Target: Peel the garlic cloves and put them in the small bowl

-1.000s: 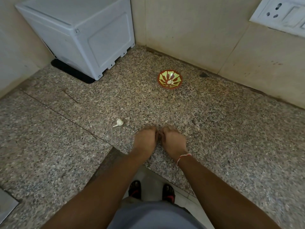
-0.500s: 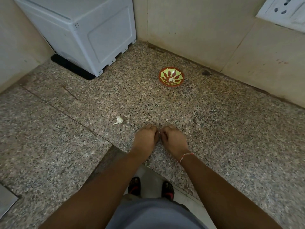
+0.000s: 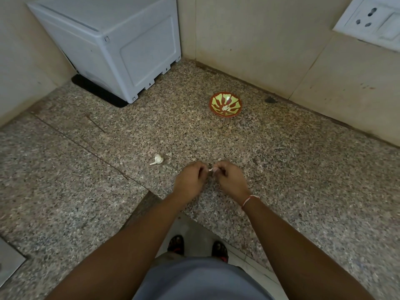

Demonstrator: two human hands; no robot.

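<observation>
My left hand (image 3: 191,180) and my right hand (image 3: 229,179) are close together above the granite counter (image 3: 281,161), fingertips pinching a small pale garlic clove (image 3: 211,169) between them. Most of the clove is hidden by the fingers. A white piece of garlic with a stem (image 3: 157,159) lies on the counter to the left of my left hand. The small bowl (image 3: 225,104), red-brown with a green pattern, stands farther back near the wall, with pale peeled cloves at its bottom.
A white plastic appliance (image 3: 112,46) on a black mat fills the back left corner. Tiled walls close the back, with a switch and socket plate (image 3: 372,20) at the upper right. The counter's front edge runs just below my wrists.
My hands have lifted slightly and parted a little, so the clove shows between the fingertips. The view has shifted a bit; bowl and loose garlic piece stay put.
</observation>
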